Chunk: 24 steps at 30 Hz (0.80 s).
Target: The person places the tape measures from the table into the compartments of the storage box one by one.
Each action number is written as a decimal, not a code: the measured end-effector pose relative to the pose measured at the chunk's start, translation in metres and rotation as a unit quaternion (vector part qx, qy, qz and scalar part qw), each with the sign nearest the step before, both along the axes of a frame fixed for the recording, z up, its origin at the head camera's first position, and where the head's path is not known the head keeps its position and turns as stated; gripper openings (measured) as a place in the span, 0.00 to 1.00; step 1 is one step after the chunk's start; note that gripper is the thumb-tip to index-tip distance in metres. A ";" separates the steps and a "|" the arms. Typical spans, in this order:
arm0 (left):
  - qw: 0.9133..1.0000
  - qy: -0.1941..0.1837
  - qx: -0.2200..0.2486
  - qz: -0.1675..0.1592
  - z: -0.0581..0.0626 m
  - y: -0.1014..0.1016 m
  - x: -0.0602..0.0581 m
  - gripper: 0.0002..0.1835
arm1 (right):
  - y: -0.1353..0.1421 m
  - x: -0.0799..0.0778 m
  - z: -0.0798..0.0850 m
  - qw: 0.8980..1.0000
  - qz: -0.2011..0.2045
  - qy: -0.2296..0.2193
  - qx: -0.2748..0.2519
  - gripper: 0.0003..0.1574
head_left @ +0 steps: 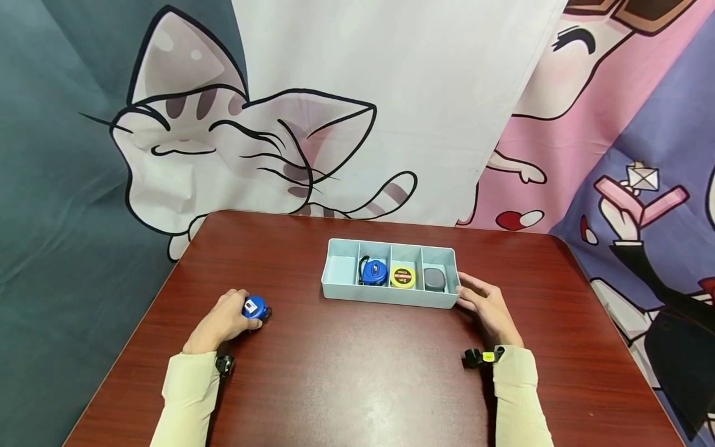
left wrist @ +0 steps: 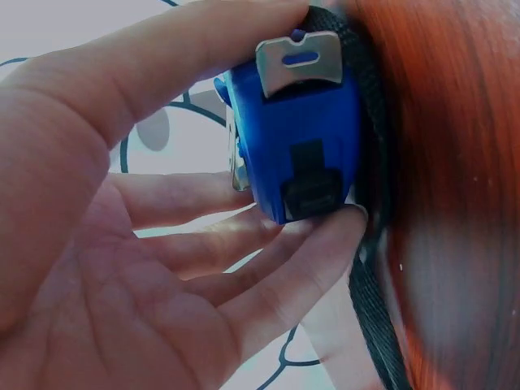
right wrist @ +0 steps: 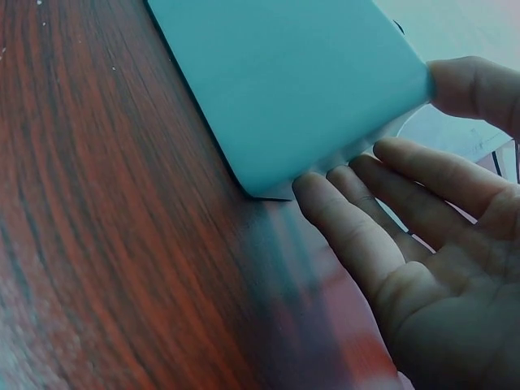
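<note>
My left hand (head_left: 226,315) grips a blue tape measure (head_left: 255,305) at the left of the table. In the left wrist view, thumb and fingers lie around the blue case (left wrist: 305,138), which has a metal end hook and a black strap (left wrist: 374,301). At the right end of a pale blue divided tray (head_left: 385,297), my right hand (head_left: 490,308) touches the end wall. The right wrist view shows its fingers (right wrist: 341,223) nearly straight against that wall and the thumb at a corner. Side by side in the tray sit another blue tape measure (head_left: 374,272), a yellow one (head_left: 403,277) and a grey rounded object (head_left: 434,279).
The tray stands on a reddish-brown wooden table (head_left: 313,366), towards its back edge. Behind the table hangs a cloth (head_left: 436,112) printed with cartoon figures. The tray's leftmost compartment (head_left: 342,264) shows its bare floor.
</note>
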<state>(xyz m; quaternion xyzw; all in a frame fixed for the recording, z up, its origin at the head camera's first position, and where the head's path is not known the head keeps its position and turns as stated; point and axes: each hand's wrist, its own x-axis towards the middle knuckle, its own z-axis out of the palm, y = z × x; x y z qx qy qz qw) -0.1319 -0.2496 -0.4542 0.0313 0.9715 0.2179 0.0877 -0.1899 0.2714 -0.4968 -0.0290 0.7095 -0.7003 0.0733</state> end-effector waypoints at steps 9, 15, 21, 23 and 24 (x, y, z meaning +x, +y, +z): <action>1.000 0.018 0.005 -0.017 0.001 0.000 -0.002 0.32 | 0.000 0.001 0.001 1.000 0.006 0.001 -0.004 0.35; 0.999 0.034 0.012 -0.018 0.009 0.002 -0.001 0.33 | -0.001 0.001 0.004 1.000 0.005 0.003 0.003 0.36; 0.999 0.043 0.012 -0.024 0.018 0.003 0.000 0.33 | -0.001 0.002 0.004 0.999 -0.003 0.012 0.034 0.35; 0.998 0.048 0.011 -0.024 0.021 0.004 0.001 0.33 | -0.001 0.001 0.005 0.999 -0.001 0.021 0.040 0.34; 0.998 0.052 0.012 -0.025 0.023 0.004 0.001 0.33 | -0.001 0.001 0.005 0.999 0.000 0.025 0.041 0.33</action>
